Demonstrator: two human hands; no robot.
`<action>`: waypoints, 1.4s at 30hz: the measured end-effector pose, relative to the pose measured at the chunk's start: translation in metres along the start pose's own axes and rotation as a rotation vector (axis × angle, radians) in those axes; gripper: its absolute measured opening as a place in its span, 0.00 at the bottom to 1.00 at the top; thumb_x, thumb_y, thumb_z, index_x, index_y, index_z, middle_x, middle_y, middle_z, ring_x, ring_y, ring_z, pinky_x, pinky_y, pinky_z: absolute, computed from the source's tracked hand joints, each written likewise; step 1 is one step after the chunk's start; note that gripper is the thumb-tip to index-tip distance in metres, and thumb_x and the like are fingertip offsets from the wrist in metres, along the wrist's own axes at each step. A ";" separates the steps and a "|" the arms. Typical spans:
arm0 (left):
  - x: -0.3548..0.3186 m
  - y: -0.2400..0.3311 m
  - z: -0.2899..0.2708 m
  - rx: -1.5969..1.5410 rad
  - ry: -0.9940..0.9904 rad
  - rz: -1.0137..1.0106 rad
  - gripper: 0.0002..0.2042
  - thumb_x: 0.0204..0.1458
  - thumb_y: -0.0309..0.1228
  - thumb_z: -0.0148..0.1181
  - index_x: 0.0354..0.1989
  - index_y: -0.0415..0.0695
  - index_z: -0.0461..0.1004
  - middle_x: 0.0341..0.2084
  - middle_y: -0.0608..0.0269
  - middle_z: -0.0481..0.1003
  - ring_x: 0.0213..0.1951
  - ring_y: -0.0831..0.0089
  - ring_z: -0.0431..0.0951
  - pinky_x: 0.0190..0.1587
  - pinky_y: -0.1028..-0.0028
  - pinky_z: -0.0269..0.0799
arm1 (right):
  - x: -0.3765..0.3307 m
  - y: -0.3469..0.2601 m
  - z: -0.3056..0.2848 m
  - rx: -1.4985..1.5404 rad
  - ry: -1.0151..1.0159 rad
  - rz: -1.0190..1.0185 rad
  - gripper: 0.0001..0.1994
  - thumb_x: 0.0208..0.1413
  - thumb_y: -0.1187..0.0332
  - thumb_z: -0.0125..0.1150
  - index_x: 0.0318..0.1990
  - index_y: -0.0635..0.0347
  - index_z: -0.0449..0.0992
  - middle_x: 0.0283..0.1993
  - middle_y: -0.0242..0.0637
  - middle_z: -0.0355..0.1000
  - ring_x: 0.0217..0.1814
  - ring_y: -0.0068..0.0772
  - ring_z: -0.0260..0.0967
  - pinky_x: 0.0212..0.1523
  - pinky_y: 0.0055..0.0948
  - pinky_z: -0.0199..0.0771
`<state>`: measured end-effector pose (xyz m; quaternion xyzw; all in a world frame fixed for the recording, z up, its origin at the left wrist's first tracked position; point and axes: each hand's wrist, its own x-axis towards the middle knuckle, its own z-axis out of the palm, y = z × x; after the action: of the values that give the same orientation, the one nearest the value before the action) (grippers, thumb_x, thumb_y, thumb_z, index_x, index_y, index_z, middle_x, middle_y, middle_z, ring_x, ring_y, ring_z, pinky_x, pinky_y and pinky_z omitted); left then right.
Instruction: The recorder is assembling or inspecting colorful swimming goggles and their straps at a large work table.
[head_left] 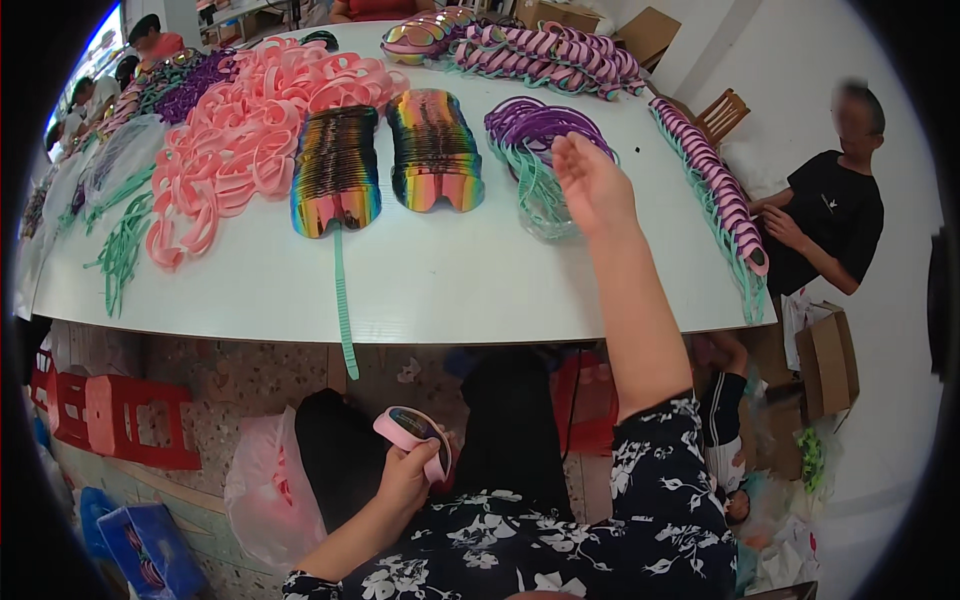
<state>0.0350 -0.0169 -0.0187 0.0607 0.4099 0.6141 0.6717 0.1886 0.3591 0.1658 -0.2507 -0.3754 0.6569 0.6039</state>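
Note:
My left hand (405, 480) is closed around a pair of pink-rimmed goggles (410, 428) with a dark lens, low over my lap in front of the table edge. Stretched across the table, my right hand (592, 185) is at a bundle of purple straps (530, 125) and mint-green straps (540, 185). Its fingers look loosely curved and apart, with nothing visible in them. Left of that bundle lie two stacks of rainbow-mirrored lenses, one stack (337, 170) beside the other stack (435, 150). A mint-green ribbed strap (343, 300) hangs from under the left stack over the table edge.
Pink frames (250, 120) are heaped at the left of the white table (480, 290). Rows of strapped goggles line the back (550, 60) and right edge (710, 175). A person in black (830, 210) is at the right. Red stools (140, 420) stand below.

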 end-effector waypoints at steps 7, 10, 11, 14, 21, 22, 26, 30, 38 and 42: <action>0.006 0.010 -0.013 -0.018 0.026 0.043 0.15 0.53 0.24 0.60 0.49 0.34 0.71 0.42 0.55 0.77 0.49 0.60 0.80 0.55 0.62 0.74 | 0.108 0.012 -0.001 0.257 0.385 0.135 0.17 0.66 0.71 0.52 0.56 0.73 0.61 0.55 0.54 0.64 0.51 0.43 0.67 0.51 0.37 0.75; 0.005 0.012 -0.015 -0.029 0.036 0.043 0.15 0.53 0.24 0.60 0.49 0.34 0.71 0.42 0.55 0.77 0.48 0.60 0.80 0.55 0.62 0.75 | 0.103 0.011 0.005 0.154 0.485 0.175 0.13 0.64 0.69 0.57 0.50 0.67 0.68 0.44 0.45 0.69 0.41 0.36 0.69 0.41 0.34 0.75; 0.006 0.011 -0.018 -0.030 0.047 0.041 0.15 0.53 0.24 0.60 0.49 0.34 0.71 0.42 0.55 0.77 0.48 0.60 0.80 0.55 0.62 0.75 | 0.100 0.010 0.007 0.095 0.518 0.191 0.11 0.64 0.68 0.59 0.48 0.65 0.70 0.39 0.42 0.70 0.37 0.33 0.69 0.37 0.33 0.75; 0.003 0.008 -0.018 -0.016 0.051 0.031 0.15 0.53 0.24 0.60 0.49 0.34 0.71 0.42 0.55 0.77 0.48 0.61 0.80 0.54 0.63 0.75 | 0.096 0.009 -0.004 0.018 0.488 0.175 0.10 0.63 0.62 0.63 0.41 0.58 0.75 0.34 0.38 0.73 0.37 0.28 0.71 0.34 0.25 0.72; -0.011 0.005 -0.007 0.006 0.013 0.077 0.16 0.53 0.25 0.60 0.50 0.33 0.70 0.42 0.54 0.77 0.48 0.62 0.80 0.54 0.65 0.75 | 0.032 -0.050 0.014 0.104 0.402 -0.113 0.14 0.64 0.55 0.60 0.40 0.57 0.74 0.37 0.32 0.76 0.35 0.24 0.72 0.33 0.25 0.71; -0.014 0.004 -0.006 0.016 0.015 0.082 0.16 0.53 0.25 0.60 0.50 0.33 0.70 0.42 0.54 0.77 0.48 0.62 0.80 0.54 0.65 0.75 | 0.017 -0.059 0.022 0.105 0.395 -0.115 0.14 0.65 0.55 0.59 0.40 0.58 0.74 0.37 0.33 0.76 0.35 0.25 0.72 0.33 0.26 0.71; -0.023 -0.001 0.001 0.040 -0.005 0.095 0.17 0.53 0.25 0.60 0.50 0.33 0.70 0.43 0.54 0.76 0.48 0.61 0.80 0.53 0.64 0.75 | -0.051 -0.090 0.026 -0.044 0.231 -0.094 0.14 0.68 0.59 0.53 0.41 0.63 0.74 0.34 0.33 0.73 0.31 0.24 0.68 0.30 0.25 0.68; -0.035 0.006 0.008 0.023 -0.036 0.130 0.16 0.55 0.26 0.63 0.50 0.34 0.71 0.43 0.56 0.76 0.47 0.65 0.79 0.51 0.66 0.76 | -0.141 -0.102 0.027 -0.433 -0.132 0.008 0.14 0.68 0.64 0.52 0.48 0.69 0.75 0.30 0.29 0.68 0.27 0.19 0.60 0.29 0.20 0.61; -0.057 0.002 0.046 0.034 -0.250 0.043 0.17 0.55 0.25 0.62 0.51 0.33 0.70 0.44 0.53 0.77 0.47 0.66 0.80 0.53 0.68 0.75 | -0.321 -0.020 -0.008 -1.524 -0.453 -0.757 0.13 0.59 0.70 0.62 0.50 0.61 0.79 0.23 0.37 0.71 0.23 0.38 0.68 0.25 0.35 0.66; -0.060 -0.010 0.053 0.040 -0.262 0.005 0.14 0.56 0.26 0.62 0.50 0.36 0.73 0.42 0.59 0.77 0.45 0.72 0.79 0.49 0.73 0.74 | -0.366 0.040 -0.020 -1.107 -0.320 -0.274 0.13 0.62 0.70 0.60 0.52 0.64 0.78 0.29 0.44 0.76 0.25 0.41 0.75 0.28 0.34 0.73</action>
<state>0.0815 -0.0497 0.0388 0.1547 0.3309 0.5943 0.7166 0.2330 0.0038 0.0762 -0.3755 -0.7778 0.3088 0.3984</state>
